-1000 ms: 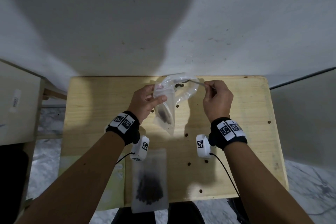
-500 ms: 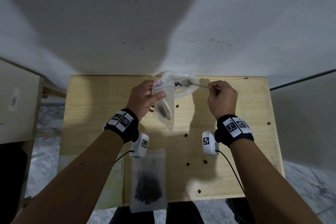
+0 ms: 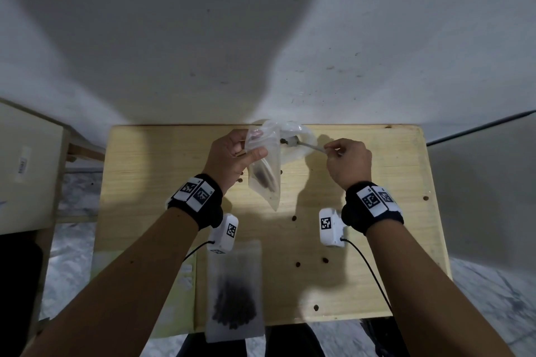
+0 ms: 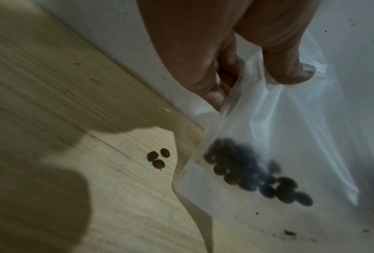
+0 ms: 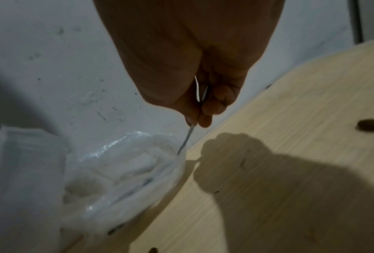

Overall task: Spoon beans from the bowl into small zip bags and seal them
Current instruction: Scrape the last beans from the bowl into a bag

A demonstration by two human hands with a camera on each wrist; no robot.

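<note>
My left hand (image 3: 240, 151) pinches the open mouth of a clear zip bag (image 3: 265, 174) and holds it above the wooden table (image 3: 377, 168). A small heap of dark beans (image 4: 255, 171) lies low in the hanging bag (image 4: 268, 154). My right hand (image 3: 346, 159) grips the thin metal handle of a spoon (image 3: 304, 144). The spoon's head carries a few beans and sits inside the clear bowl (image 3: 301, 139) at the table's far edge, just right of the bag's mouth. In the right wrist view the spoon handle (image 5: 187, 138) runs down from my fingers into the clear bowl (image 5: 127, 171).
A filled zip bag (image 3: 235, 290) of beans lies at the table's near edge. Loose beans (image 3: 324, 260) are scattered over the wood; three lie by the bag (image 4: 158, 158). A grey wall rises right behind the table. A pale cabinet (image 3: 26, 171) stands to the left.
My left hand has lifted the bag and brought its mouth closer to the bowl. My right hand has drawn back to the right, and the spoon head has dropped back into the bowl.
</note>
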